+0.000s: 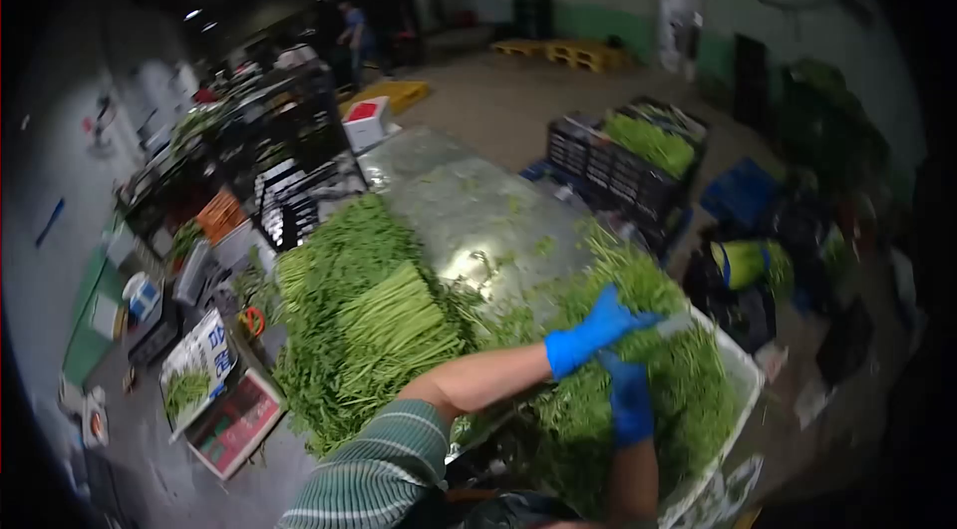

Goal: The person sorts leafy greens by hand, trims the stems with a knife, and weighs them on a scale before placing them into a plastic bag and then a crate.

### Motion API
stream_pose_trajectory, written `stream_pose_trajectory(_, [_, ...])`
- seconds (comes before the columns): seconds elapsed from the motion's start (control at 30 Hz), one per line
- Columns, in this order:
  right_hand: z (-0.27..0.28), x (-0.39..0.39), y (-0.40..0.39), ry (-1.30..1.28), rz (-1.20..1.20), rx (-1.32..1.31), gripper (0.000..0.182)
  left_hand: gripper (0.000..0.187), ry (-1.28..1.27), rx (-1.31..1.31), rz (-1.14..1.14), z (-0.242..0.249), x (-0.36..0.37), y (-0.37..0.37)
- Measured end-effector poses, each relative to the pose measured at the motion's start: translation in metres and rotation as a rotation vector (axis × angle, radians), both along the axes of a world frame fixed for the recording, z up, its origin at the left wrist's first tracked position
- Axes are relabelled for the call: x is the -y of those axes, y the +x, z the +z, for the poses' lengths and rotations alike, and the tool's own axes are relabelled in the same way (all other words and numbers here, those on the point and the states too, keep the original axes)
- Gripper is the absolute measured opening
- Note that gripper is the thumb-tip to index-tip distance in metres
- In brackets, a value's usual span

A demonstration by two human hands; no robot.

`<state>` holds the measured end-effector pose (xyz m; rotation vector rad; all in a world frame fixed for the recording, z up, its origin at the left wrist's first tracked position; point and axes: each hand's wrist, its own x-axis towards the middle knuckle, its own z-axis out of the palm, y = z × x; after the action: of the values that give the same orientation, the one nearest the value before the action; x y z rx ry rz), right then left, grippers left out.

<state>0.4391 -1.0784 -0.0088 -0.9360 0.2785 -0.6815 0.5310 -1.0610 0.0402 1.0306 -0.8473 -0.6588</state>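
My left hand (595, 332), in a blue glove, reaches across over a white crate (743, 369) full of loose leafy greens (688, 394). Its thumb and fingers look stretched apart, and nothing shows between them. Just below it, my right hand (630, 401), also blue-gloved, is down among the greens; its fingers are blurred and partly hidden. To the left, a large stack of long-stemmed greens (394, 330) lies on the metal table (439, 170), cut stems lined up together in the middle and leaves around them.
Black crates (608, 165) holding greens stand beyond the table. A white box (367, 122) is at its far end. Left are an open carton (234, 419), orange-handled scissors (253, 321) and an orange basket (220, 216). A person (354, 35) stands far back.
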Motion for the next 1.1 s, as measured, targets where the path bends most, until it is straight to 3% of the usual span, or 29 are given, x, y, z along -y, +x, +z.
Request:
stream_pose_trajectory(0.03, [0.029,-0.009,0.027,-0.053,0.087,0.03,0.051,0.071,0.02,-0.059,0.001,0.004,-0.019,-0.003])
stream_pose_trajectory(0.1, [0.059,-0.028,0.048,-0.381,0.254,-0.208,0.048,0.068,0.021,-0.115,0.01,0.02,-0.044,0.003])
stream_pose_trajectory(0.17, [0.008,-0.009,-0.005,-0.688,0.34,-0.472,0.045,0.059,0.088,-0.374,-0.43,0.04,-0.08,0.008])
stream_pose_trajectory(0.2, [-0.019,0.011,-0.034,-0.834,0.372,-0.612,0.044,0.059,0.072,-0.375,-0.424,0.043,-0.093,0.011])
stream_pose_trajectory(0.23, [0.071,0.012,0.046,-0.979,0.398,-0.745,0.043,0.051,0.035,-0.419,-0.376,0.045,-0.106,0.018])
stream_pose_trajectory(0.3, [0.048,0.094,0.009,-1.274,0.449,-1.005,0.041,0.043,0.029,-0.463,-0.353,0.038,-0.131,0.037])
stream_pose_trajectory(0.37, [-0.029,0.088,-0.054,-1.542,0.519,-1.301,0.039,0.039,0.53,0.475,-0.305,-0.006,-0.148,0.057])
stream_pose_trajectory(0.4, [-0.072,0.08,-0.099,-1.644,0.561,-1.472,0.038,0.036,1.063,1.157,-0.28,0.021,-0.169,0.035])
stream_pose_trajectory(0.43, [-0.1,0.087,-0.13,-1.732,0.591,-1.653,0.037,0.036,1.045,1.154,-0.33,0.008,-0.188,0.026])
stream_pose_trajectory(0.5, [-0.072,0.084,-0.14,-1.61,0.418,-1.678,0.033,0.032,0.329,1.849,0.305,-0.005,-0.198,0.034])
stream_pose_trajectory(0.53, [-0.064,0.077,-0.145,-1.509,0.315,-1.661,0.031,0.032,0.317,1.847,0.294,-0.002,-0.194,0.034])
stream_pose_trajectory(0.57, [-0.137,0.128,-0.16,-1.966,0.218,-0.849,0.028,0.031,0.503,1.389,0.079,0.0,-0.195,0.029])
stream_pose_trajectory(0.6, [-0.159,0.136,-0.156,-1.952,0.242,-0.855,0.028,0.03,0.657,0.914,-0.108,0.004,-0.197,0.027])
stream_pose_trajectory(0.63, [-0.173,0.14,-0.155,-1.844,0.404,-1.08,0.028,0.029,0.668,0.852,-0.149,0.009,-0.196,0.024])
stream_pose_trajectory(0.7, [-0.186,0.128,-0.176,-1.549,0.724,-1.521,0.029,0.029,0.632,0.82,-0.212,0.015,-0.192,0.01])
stream_pose_trajectory(0.73, [-0.175,0.112,-0.182,-1.534,0.734,-1.53,0.029,0.028,0.587,0.828,-0.25,0.021,-0.193,0.004])
stream_pose_trajectory(0.8, [-0.103,0.081,-0.146,-1.813,0.733,-1.776,0.032,0.031,0.502,0.85,-0.204,0.041,-0.202,0.006])
stream_pose_trajectory(0.83, [-0.087,0.078,-0.137,-1.668,0.569,-1.732,0.032,0.034,0.526,0.823,-0.19,0.041,-0.203,0.007])
stream_pose_trajectory(0.9, [-0.019,0.039,-0.101,-1.682,0.504,-1.633,0.031,0.038,0.555,0.799,-0.175,0.039,-0.201,0.002])
stream_pose_trajectory(1.0, [0.072,-0.023,-0.057,-1.968,0.493,-1.298,0.041,0.07,0.158,1.527,0.345,0.043,-0.185,-0.01])
stream_pose_trajectory(1.03, [0.089,-0.034,-0.049,-2.016,0.489,-1.22,0.042,0.07,0.156,1.529,0.349,0.046,-0.186,-0.011])
stream_pose_trajectory(1.1, [0.126,-0.041,-0.044,-1.994,0.447,-1.114,0.043,0.078,0.471,1.203,-0.169,0.05,-0.191,-0.013])
